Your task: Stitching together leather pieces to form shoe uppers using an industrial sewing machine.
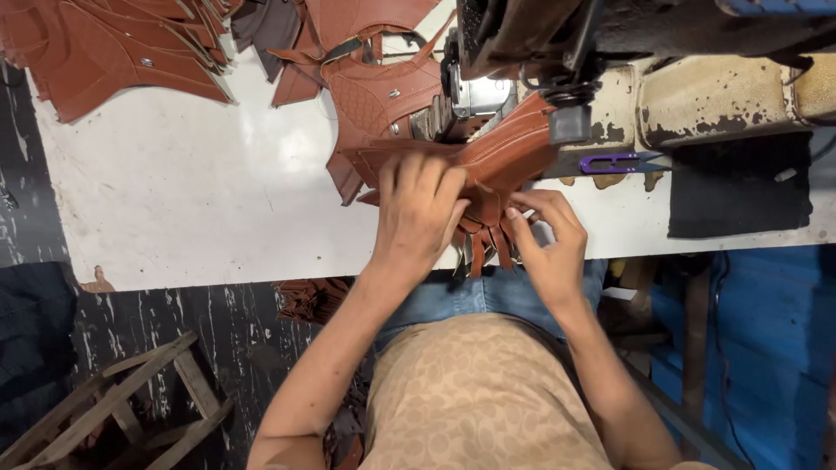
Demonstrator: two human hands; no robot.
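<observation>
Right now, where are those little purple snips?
In the head view, the purple snips lie on the white table, right of the brown leather piece the hands are working, just left of a black pad.
</observation>
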